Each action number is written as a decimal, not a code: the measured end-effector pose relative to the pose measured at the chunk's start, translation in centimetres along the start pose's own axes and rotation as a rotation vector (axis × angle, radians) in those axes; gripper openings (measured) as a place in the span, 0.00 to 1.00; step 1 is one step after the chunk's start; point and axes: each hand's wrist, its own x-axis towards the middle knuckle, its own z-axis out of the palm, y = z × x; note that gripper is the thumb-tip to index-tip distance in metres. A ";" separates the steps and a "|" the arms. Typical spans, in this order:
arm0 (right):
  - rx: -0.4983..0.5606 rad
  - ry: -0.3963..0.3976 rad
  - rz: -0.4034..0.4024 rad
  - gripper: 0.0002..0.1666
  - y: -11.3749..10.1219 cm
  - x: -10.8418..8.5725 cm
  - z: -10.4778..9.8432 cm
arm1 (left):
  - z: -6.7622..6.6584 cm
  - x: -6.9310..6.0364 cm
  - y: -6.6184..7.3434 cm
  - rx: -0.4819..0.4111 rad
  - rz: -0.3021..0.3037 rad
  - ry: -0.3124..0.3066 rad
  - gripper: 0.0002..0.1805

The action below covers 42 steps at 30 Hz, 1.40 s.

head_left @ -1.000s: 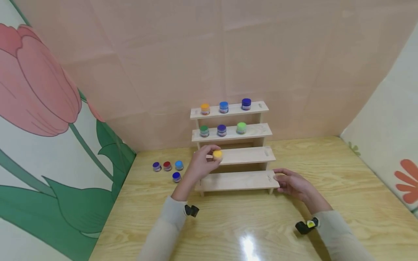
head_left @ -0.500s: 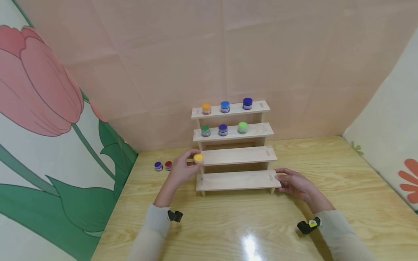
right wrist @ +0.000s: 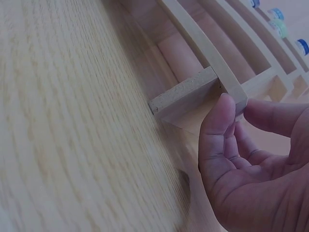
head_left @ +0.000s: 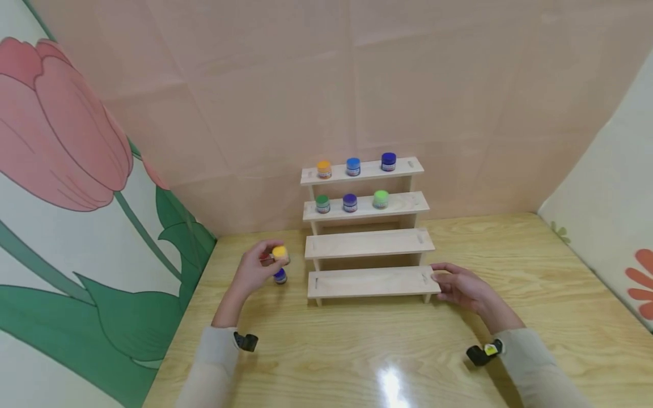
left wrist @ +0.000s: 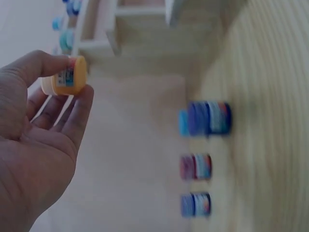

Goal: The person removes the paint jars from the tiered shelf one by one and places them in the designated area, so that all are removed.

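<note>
My left hand (head_left: 257, 266) pinches a small paint jar with a yellow lid (head_left: 280, 253) between thumb and fingers, left of the stepped wooden rack (head_left: 372, 281). In the left wrist view the yellow jar (left wrist: 72, 77) is held clear of the table. Just below it in the head view stands a dark blue jar (head_left: 280, 276). At the rack's lowest step, my right hand (head_left: 461, 289) grips the right end. The right wrist view shows thumb and fingertips on either side of that board's corner (right wrist: 234, 92).
The top step bears an orange jar (head_left: 323, 169), a light blue jar (head_left: 353, 166) and a dark blue jar. Green (head_left: 322, 204), purple (head_left: 350, 203) and light green (head_left: 380, 199) jars stand one step down. Red (left wrist: 195, 166) and purple (left wrist: 195, 204) jars stand on the table.
My left hand has carried the yellow jar leftwards from in front of the third step to above the loose jars. The right hand keeps its grip on the rack.
</note>
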 end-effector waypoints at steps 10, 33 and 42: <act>-0.003 0.003 0.009 0.19 -0.1 0.0 0.0 | -2.5 -0.7 -3.9 0.046 -0.074 0.029 0.24; -0.025 0.017 0.017 0.18 -0.1 -0.2 0.0 | -3.3 -0.8 -9.4 0.178 -0.317 -0.069 0.21; -0.024 0.018 0.011 0.17 0.0 -0.1 -0.1 | -2.7 -0.6 -9.6 0.184 -0.356 -0.054 0.20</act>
